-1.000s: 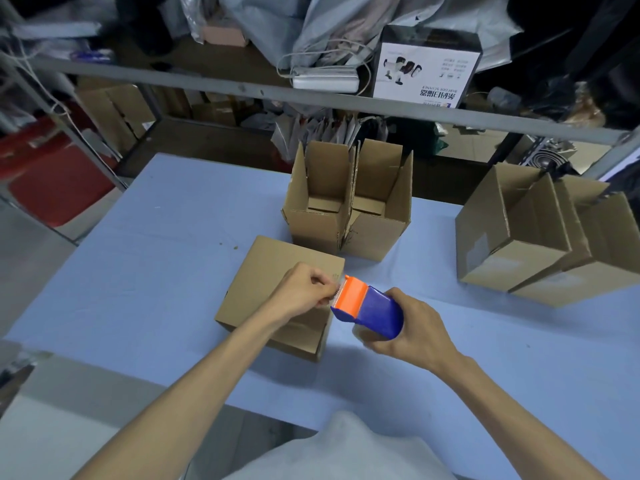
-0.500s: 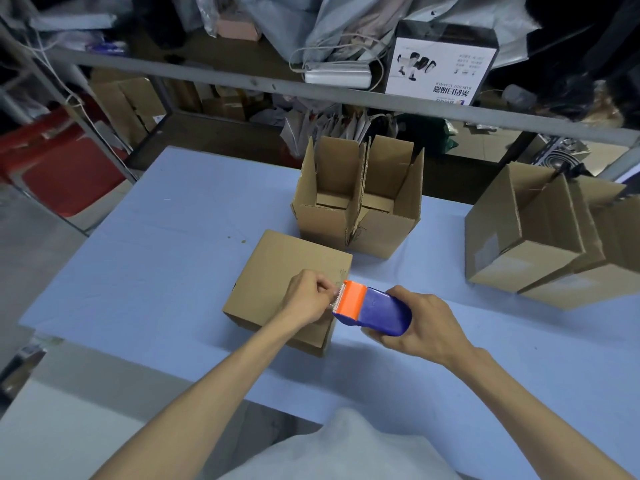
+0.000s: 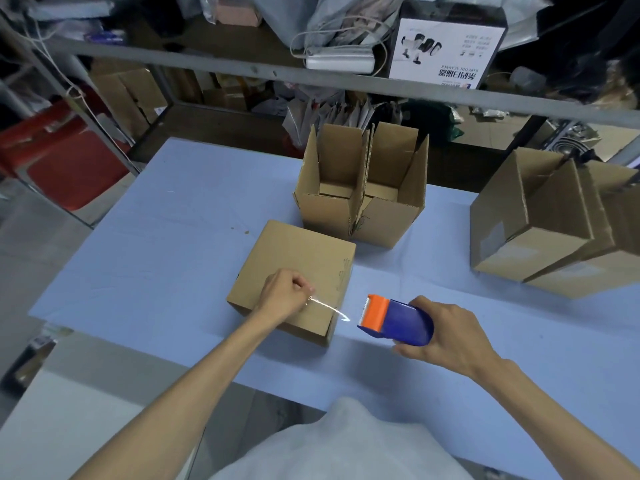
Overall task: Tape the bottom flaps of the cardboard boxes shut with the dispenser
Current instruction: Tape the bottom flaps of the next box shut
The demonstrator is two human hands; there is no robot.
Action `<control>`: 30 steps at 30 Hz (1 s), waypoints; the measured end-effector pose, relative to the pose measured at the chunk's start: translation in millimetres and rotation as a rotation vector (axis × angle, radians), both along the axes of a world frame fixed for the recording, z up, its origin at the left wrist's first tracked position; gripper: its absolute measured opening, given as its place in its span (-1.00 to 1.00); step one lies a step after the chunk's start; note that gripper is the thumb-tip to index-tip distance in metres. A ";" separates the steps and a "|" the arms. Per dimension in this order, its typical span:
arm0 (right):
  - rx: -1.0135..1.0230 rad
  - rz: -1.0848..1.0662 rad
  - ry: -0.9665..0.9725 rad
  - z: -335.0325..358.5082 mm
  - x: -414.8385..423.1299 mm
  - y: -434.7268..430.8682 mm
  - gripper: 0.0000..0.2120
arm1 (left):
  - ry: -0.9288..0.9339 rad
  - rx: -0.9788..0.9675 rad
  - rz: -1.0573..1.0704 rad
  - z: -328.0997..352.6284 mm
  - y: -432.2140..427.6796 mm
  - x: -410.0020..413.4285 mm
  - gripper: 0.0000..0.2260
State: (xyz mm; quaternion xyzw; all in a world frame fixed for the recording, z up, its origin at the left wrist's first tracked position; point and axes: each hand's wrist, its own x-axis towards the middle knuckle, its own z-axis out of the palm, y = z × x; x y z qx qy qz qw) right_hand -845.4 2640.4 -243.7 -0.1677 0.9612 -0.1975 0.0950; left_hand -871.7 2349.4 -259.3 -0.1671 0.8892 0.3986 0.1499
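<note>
A cardboard box [image 3: 298,258] lies with its closed flaps facing up on the blue table [image 3: 156,244], just in front of me. My left hand [image 3: 282,297] rests on its near right part and pinches the end of a clear tape strip [image 3: 327,308]. The strip stretches right to a blue and orange tape dispenser [image 3: 394,318], which my right hand [image 3: 446,336] grips just off the box's right edge.
Two open boxes [image 3: 360,192] stand side by side behind the closed one. More boxes [image 3: 554,226] lie tipped at the table's right. A metal shelf rail [image 3: 346,84] with clutter runs across the back. A red chair [image 3: 62,161] is at far left.
My right hand has pulled the dispenser to the right, away from my left hand, drawing out a length of tape. My left hand stays on the box.
</note>
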 end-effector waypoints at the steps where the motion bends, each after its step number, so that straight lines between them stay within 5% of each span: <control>1: 0.000 -0.012 0.011 0.6 -0.8 0.3 -0.50 | 0.006 0.018 0.015 -0.4 0.5 0.1 -0.87; 30: 0.064 -0.056 0.061 6.2 -45.0 13.6 -0.51 | 0.150 0.046 0.025 5.7 23.9 -40.1 -0.86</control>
